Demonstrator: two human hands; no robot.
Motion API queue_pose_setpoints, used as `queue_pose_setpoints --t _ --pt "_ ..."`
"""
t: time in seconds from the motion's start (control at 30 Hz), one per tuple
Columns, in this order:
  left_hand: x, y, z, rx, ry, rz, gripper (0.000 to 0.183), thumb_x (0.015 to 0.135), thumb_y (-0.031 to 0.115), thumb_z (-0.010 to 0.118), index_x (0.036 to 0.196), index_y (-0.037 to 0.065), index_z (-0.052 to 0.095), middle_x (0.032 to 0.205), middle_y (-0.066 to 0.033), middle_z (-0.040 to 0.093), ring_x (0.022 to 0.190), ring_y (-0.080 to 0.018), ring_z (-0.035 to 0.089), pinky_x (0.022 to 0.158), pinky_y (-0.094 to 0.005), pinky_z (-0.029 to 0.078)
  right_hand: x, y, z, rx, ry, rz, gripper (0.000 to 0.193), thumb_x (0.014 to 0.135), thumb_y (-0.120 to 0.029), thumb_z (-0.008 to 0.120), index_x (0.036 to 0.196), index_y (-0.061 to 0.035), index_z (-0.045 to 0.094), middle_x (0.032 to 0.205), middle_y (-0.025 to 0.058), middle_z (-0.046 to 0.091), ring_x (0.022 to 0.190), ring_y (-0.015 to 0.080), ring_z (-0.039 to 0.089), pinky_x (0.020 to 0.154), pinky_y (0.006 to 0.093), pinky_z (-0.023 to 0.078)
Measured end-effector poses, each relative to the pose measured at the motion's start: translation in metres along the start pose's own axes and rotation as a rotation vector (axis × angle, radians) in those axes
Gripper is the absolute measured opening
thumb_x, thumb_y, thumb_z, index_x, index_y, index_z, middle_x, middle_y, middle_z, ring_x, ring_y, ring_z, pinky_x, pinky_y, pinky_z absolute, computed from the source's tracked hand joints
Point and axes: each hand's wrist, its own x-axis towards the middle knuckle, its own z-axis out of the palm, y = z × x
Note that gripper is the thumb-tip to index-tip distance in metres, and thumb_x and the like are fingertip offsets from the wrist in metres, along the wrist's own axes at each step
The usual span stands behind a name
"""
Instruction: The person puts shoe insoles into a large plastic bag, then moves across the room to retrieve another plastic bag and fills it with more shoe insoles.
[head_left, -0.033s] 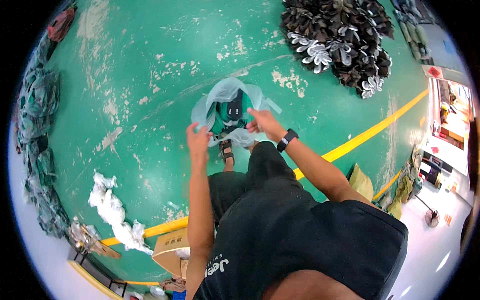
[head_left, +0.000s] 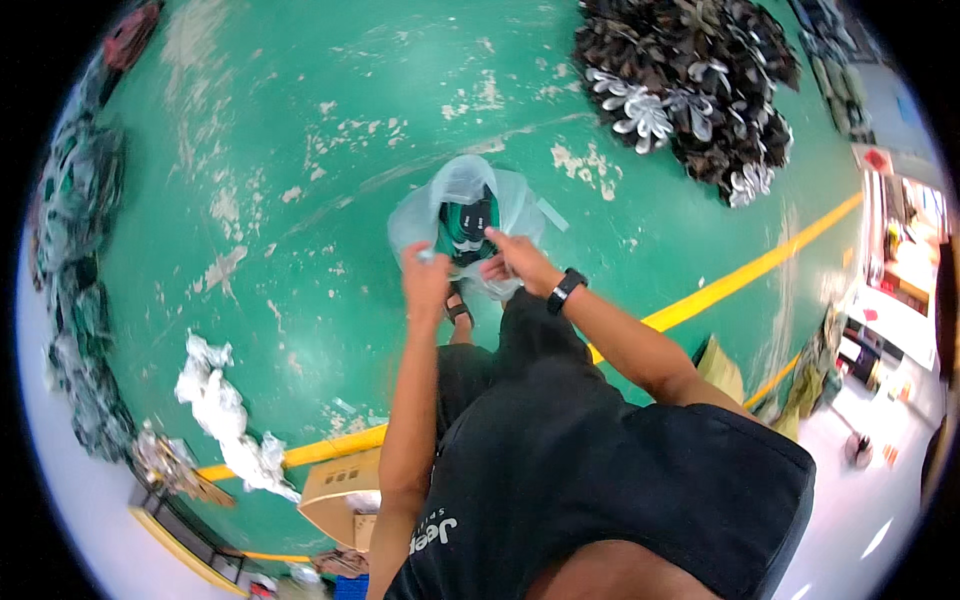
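Note:
A translucent pale plastic bag [head_left: 412, 218] stands on the floor just ahead of my feet. Through its mouth show black and green items [head_left: 470, 222] with small white marks; their kind I cannot make out. My left hand [head_left: 427, 282] is closed on the bag's near left rim, its fingertips slightly blurred and pale plastic showing at them. At the near right rim, my right hand [head_left: 527, 264] has its fingers curled on the plastic, with the thumb stretched over the opening. A dark watch is on the right wrist.
A large heap of black and grey petal-shaped bundles [head_left: 690, 90] lies at the far right. Filled plastic bags [head_left: 80, 200] line the left wall. Crumpled white plastic [head_left: 215, 400] and a cardboard box [head_left: 340, 490] are at the near left. A yellow line [head_left: 750, 265] crosses the floor.
Both hands have come closer together over the bag, the left moving right and nearer me. The bag's mouth has narrowed, covering more of the items inside.

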Motion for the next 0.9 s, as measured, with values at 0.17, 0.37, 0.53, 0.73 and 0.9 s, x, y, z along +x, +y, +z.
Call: queue_pose_setpoints --t 0.17,0.37,0.53,0.73,0.9 --pt "-0.046 -0.006 0.038 0.31 -0.106 0.151 0.049 0.072 0.019 0.055 0.115 0.0 0.041 0.096 -0.0252 0.058 0.094 -0.0372 0.057 0.082 -0.0431 0.044 0.038 0.038 0.049 0.086 -0.311 0.285 0.032 0.084 -0.028 0.06 0.091 0.0031 0.059 0.079 0.0124 0.063 0.07 0.0234 0.063 0.062 0.0339 0.051" --pt "-0.075 -0.033 -0.06 0.396 0.025 0.425 0.016 0.075 0.01 0.051 0.087 0.002 0.058 0.086 -0.0181 0.06 0.091 -0.0387 0.057 0.082 -0.0438 0.045 0.104 0.076 0.083 -0.295 -0.148 0.102 0.015 0.079 -0.012 0.059 0.077 0.002 0.064 0.076 0.0101 0.062 0.068 0.0163 0.057 0.062 0.0281 0.045" --pt "-0.11 -0.151 -0.231 -0.068 0.389 0.03 0.013 0.073 0.015 0.059 0.081 0.004 0.059 0.078 -0.0132 0.062 0.077 -0.0273 0.06 0.07 -0.0379 0.046 0.167 0.075 0.079 -0.363 -0.116 0.055 0.019 0.087 -0.014 0.05 0.069 -0.0099 0.045 0.058 0.0012 0.042 0.051 0.0168 0.045 0.045 0.0309 0.036" --pt "-0.215 -0.321 -0.4 -0.178 0.793 -0.265 0.008 0.065 0.014 0.057 0.066 0.009 0.063 0.064 -0.0099 0.061 0.062 -0.026 0.06 0.056 -0.037 0.046 0.168 0.04 0.11 -0.873 0.099 0.389 0.02 0.085 -0.027 0.055 0.079 -0.0083 0.049 0.061 0.0016 0.04 0.052 0.0159 0.042 0.046 0.0293 0.037" --pt "-0.217 -0.37 -0.503 -0.119 1.106 -0.421 0.014 0.063 0.017 0.055 0.065 0.006 0.062 0.067 -0.0145 0.06 0.063 -0.0311 0.059 0.057 -0.0409 0.045 0.186 0.053 0.232 -1.787 -0.309 0.205 0.025 0.083 -0.028 0.057 0.089 -0.0057 0.05 0.073 0.0063 0.046 0.062 0.0195 0.048 0.053 0.0322 0.04"
